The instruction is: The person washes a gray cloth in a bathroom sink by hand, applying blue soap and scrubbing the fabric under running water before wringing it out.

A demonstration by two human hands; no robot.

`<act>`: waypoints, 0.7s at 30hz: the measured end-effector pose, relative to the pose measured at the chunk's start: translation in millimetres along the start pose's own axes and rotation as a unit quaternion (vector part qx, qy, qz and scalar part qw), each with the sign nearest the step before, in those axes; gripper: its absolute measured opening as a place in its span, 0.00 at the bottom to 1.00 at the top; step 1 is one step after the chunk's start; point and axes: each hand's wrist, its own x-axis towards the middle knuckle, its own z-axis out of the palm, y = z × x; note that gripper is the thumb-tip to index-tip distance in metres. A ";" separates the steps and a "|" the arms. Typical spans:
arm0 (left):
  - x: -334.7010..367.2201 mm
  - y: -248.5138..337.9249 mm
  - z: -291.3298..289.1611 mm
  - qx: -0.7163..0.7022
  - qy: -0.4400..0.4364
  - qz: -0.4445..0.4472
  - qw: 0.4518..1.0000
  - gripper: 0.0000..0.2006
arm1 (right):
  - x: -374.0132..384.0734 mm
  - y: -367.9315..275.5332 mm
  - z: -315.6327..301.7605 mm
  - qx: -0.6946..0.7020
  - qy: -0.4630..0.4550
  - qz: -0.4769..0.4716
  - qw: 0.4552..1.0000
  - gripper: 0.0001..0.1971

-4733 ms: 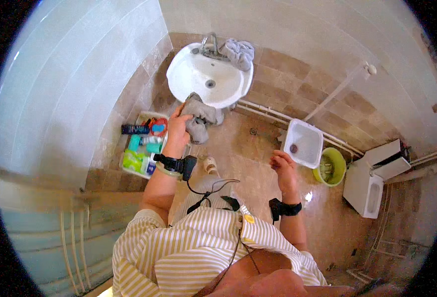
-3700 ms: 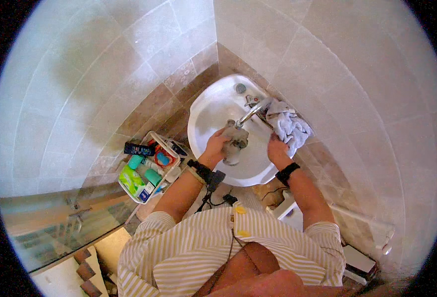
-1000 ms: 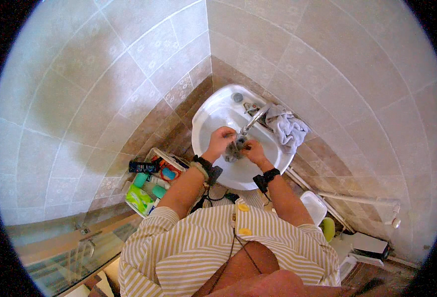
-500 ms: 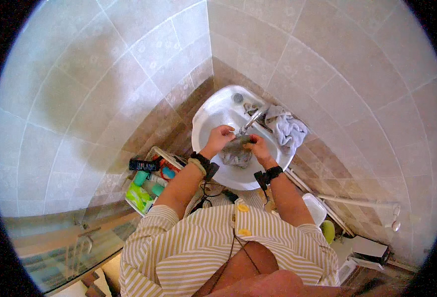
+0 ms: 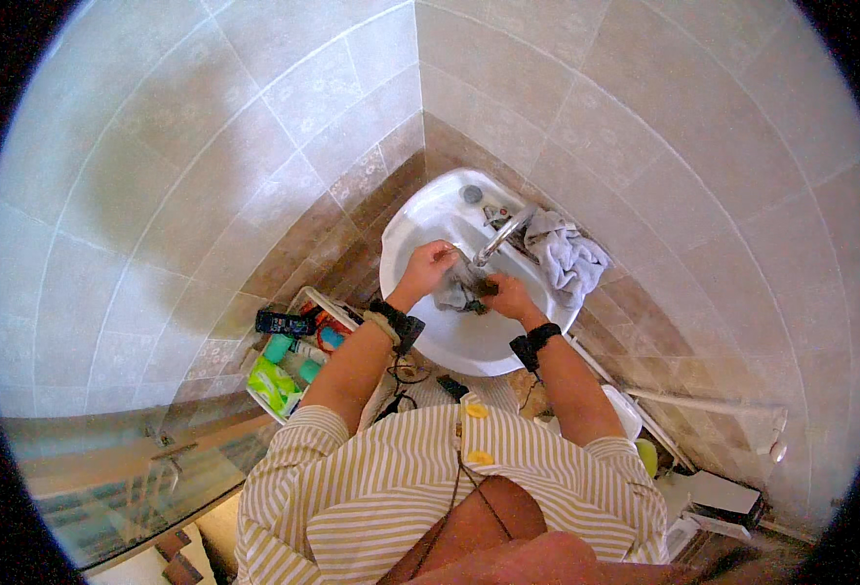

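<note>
Over the bowl of a white sink [image 5: 469, 353], a wet-looking grey cloth [image 5: 455, 291] hangs between my two hands. My left hand [image 5: 428, 267] pinches its upper left part, with thumb and fingers together. On the other side, my right hand [image 5: 510, 295] is closed on a darker, bunched part of the same cloth. The chrome faucet [image 5: 501, 237] reaches out just above and beyond the cloth, close to both hands. What kind of cloth article it is, I cannot make out.
A crumpled light grey towel [image 5: 566, 255] lies on the sink's right edge. A small round grey object [image 5: 472, 194] sits on the back ledge. Left of the sink, a shelf holds a black device [image 5: 285, 323] and a green pack [image 5: 274, 388]. A white pipe [image 5: 708, 401] runs along the right wall.
The cloth has shifted and been regathered: its loose part hung lower between my hands, and now it is bunched closer to the left hand. My right hand has dropped slightly toward me.
</note>
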 end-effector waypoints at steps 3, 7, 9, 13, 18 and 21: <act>-2.3 6.3 1.5 -0.040 0.010 -0.013 0.999 0.09 | 5.3 11.0 4.3 -0.009 -0.055 0.030 0.998 0.15; -5.4 -10.9 -13.0 -0.026 0.022 -0.013 0.999 0.10 | 10.3 -6.5 -5.8 0.296 -0.037 0.077 0.951 0.15; -6.2 -16.9 -11.5 -0.025 -0.028 -0.039 0.999 0.12 | 15.5 -8.5 -2.9 0.377 -0.016 0.069 0.923 0.14; -2.8 9.7 15.4 0.005 -0.160 -0.139 0.977 0.18 | 32.3 26.9 16.3 0.359 -0.020 0.068 0.931 0.13; -5.8 -9.2 -6.8 0.062 -0.037 -0.051 0.996 0.17 | 23.9 -2.5 -6.7 0.197 -0.083 0.028 0.976 0.13; 2.9 -12.4 -5.7 -0.004 -0.035 -0.055 0.998 0.17 | 20.5 22.0 -1.8 0.114 -0.095 -0.005 0.989 0.15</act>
